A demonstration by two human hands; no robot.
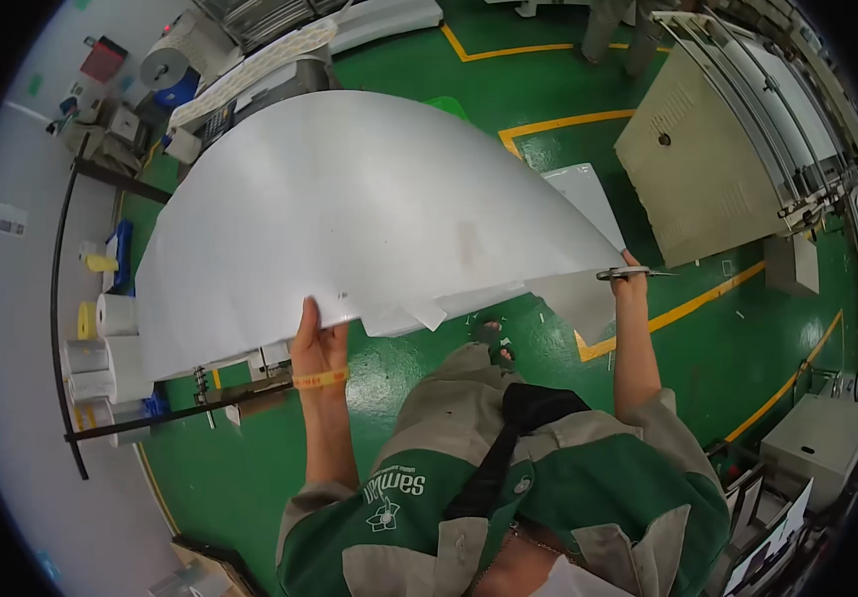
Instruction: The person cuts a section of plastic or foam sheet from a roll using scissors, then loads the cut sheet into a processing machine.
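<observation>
A large white sheet (349, 209) spans the middle of the view, curved along its far edge, with loose flaps along its near edge. My left hand (319, 343) grips that near edge, thumb on top and fingers underneath; a yellow band is round the wrist. At the sheet's right corner my right hand (630, 279) is closed around the scissors (638, 273), whose blades point right. Its fingertips are at the sheet's corner, and some of them are hidden.
Beige machine (697, 149) with rollers stands at the upper right. White rolls (115, 368) sit on a black frame at the left. A grey box (817, 438) is at the lower right. Another person's legs (603, 30) show at the top. Green floor has yellow lines.
</observation>
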